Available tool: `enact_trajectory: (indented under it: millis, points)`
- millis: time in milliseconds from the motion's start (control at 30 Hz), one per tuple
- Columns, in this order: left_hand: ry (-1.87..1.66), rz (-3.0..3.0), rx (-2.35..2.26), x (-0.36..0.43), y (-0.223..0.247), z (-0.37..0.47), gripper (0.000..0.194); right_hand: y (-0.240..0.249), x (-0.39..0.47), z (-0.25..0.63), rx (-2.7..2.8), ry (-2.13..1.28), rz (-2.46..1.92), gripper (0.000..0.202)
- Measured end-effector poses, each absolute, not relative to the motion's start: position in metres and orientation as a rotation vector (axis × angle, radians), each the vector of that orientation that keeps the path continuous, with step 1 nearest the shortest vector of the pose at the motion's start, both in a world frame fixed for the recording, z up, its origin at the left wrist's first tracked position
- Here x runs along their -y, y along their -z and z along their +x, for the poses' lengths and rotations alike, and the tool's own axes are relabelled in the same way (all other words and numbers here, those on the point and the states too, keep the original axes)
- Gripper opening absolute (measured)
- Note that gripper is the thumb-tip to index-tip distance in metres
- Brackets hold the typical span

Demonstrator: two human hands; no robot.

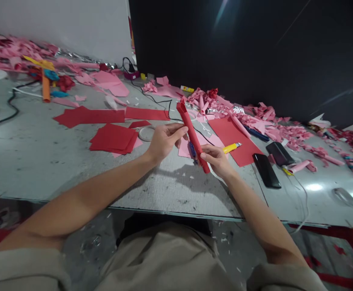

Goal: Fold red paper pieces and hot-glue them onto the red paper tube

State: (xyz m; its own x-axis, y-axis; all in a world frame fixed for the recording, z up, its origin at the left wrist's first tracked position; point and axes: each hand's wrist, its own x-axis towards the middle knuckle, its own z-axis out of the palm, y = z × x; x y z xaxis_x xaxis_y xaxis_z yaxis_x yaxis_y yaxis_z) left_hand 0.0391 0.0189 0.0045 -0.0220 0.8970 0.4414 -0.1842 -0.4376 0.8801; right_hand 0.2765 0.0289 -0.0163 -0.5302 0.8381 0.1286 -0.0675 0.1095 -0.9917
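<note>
A rolled red paper tube [192,135] is held at a slant above the table, its far end flared. My left hand [165,141] pinches it along the upper half, thumb on the near side. Lower down, my right hand [216,160] closes its fingers on the tube close to its bottom end. Beneath the tube lie a pink paper sheet [182,150] and a dark blue item, partly covered and hard to make out. A stack of red paper squares [112,138] rests left of my left hand, beside a roll of clear tape [146,133].
Right of my hands are a yellow utility knife [232,148], a large red sheet [240,141] and a black phone [266,170]. Red strips [148,113] lie behind the stack. Pink paper scraps [297,137] line the back, with a glue stick [187,89]. A black cable crosses the table.
</note>
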Motion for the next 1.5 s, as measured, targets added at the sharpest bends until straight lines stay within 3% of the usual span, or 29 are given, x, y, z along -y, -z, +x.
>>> enact_trajectory:
  millis: [267,1000,1167,1500]
  points:
    - [-1.375,1.497,-0.868,-0.02,0.016,0.048,0.027,0.021,-0.034,0.28,1.648,-1.513,-0.786,0.035]
    - [-1.431,1.468,-0.921,-0.02,0.014,0.048,0.034,0.015,-0.03,0.279,1.668,-1.621,-0.783,0.042]
    - [-1.365,1.494,-0.934,-0.018,0.022,0.054,0.034,0.014,-0.031,0.276,1.572,-1.538,-0.79,0.049]
    - [-1.147,1.723,-0.978,0.001,0.02,0.064,0.024,0.007,-0.034,0.279,1.438,-1.402,-0.821,0.044]
